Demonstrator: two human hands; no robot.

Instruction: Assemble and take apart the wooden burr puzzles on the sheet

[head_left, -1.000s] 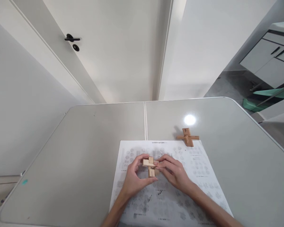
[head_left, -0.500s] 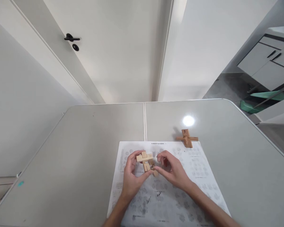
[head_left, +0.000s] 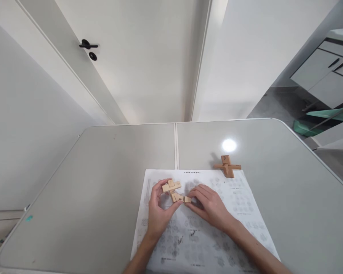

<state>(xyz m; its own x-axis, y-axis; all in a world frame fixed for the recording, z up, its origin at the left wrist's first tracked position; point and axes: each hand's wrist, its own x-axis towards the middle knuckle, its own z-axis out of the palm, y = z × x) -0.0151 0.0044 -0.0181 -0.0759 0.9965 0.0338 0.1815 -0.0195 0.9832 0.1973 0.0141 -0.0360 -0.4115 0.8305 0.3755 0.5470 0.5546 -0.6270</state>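
Note:
My left hand [head_left: 157, 210] is curled around a light wooden puzzle assembly [head_left: 173, 189], thumb and fingers pinching its bars just above a printed instruction sheet [head_left: 231, 213]. My right hand [head_left: 210, 205] sits close on the right, fingertips pinched on a small wooden piece [head_left: 186, 199] that sticks out of the assembly's lower right. A second, darker wooden cross-shaped puzzle [head_left: 227, 166] stands on the table past the sheet's far right corner, untouched.
The grey table [head_left: 103, 175] has a seam down its middle and rounded corners. A white door with a black handle [head_left: 87, 45] and walls rise behind it. Cabinets and a green object [head_left: 305, 127] lie off to the right.
The puzzle assembly has been turned in my left hand and shifted slightly left. My right hand let go briefly, then closed again on the protruding small piece.

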